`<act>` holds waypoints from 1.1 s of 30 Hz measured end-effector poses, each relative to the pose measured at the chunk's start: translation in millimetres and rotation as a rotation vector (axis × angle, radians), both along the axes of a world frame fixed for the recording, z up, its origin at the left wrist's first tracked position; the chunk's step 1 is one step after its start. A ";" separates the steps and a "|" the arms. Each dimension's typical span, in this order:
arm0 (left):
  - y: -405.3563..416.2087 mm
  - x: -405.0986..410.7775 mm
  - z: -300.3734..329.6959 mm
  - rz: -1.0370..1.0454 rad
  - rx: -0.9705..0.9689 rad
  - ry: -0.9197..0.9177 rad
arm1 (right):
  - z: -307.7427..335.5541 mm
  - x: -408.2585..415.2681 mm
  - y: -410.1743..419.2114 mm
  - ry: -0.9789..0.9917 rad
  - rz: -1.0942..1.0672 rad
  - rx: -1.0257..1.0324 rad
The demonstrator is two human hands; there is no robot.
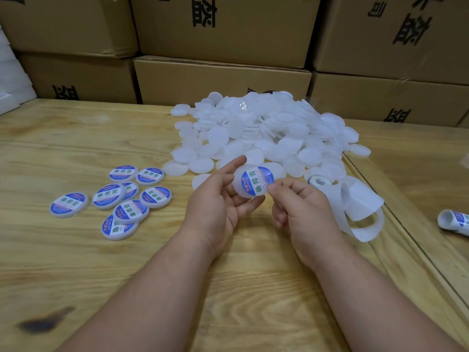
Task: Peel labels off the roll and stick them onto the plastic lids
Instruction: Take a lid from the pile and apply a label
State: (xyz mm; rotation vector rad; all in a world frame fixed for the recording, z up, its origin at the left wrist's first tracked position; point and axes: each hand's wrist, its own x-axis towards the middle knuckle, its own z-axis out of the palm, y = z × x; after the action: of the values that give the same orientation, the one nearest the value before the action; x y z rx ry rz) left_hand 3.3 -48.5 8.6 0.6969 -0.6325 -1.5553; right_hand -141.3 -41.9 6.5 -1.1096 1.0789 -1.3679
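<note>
Working from left to right: the finished lids [115, 199], eight or so with blue labels, lay overlapping in a loose cluster on the wooden table [76, 138], left of your hands. Your left hand [215, 201] cradled one white lid [247, 185] on curled fingers, the index finger raised behind its far edge. On that lid sat a blue label [256, 181], which looked only partly laid; its right edge was pinched against the lid by the thumb and forefinger of your right hand [302, 207], the other fingers curled. Far behind the hands stood the heap of blank lids [266, 130], and just right of the hands the label roll [320, 180] trailed a curl of empty backing strip [355, 212]. A second roll [454, 222] lay at the far right, beyond the seam between table boards. Cardboard boxes [223, 29] walled the far side.

Probable faults from this position:
- A crease or trapped bubble, if you pressed the pinched edge down before smoothing from the stuck side.
- An off-centre label, since the lid rested loosely on your fingers and could tilt under pressure.
- A label fouled by your fingertip [272, 188], if the adhesive clung to your skin on release.
- The loose backing strip catching your right wrist and dragging the roll toward the table's seam.
</note>
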 end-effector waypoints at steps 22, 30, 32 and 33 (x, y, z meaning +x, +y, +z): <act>1.7 -4.0 1.2 0.005 -0.071 -0.163 | -4.5 2.4 -1.6 0.102 -0.042 0.043; 0.4 -3.9 -0.2 0.004 -0.073 -0.161 | -5.5 1.3 -1.5 0.099 -0.046 0.042; 0.4 -3.6 -0.6 0.002 -0.075 -0.162 | -6.0 0.9 -1.5 0.097 -0.046 0.038; 0.4 -3.4 -0.8 0.002 -0.077 -0.164 | -6.4 1.1 -1.6 0.096 -0.045 0.035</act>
State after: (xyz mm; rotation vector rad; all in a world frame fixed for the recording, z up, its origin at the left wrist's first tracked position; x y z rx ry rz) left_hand 0.0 -48.1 7.8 0.7718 -0.8089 -1.4735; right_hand -140.2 -43.6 0.1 -1.1414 1.1995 -1.3372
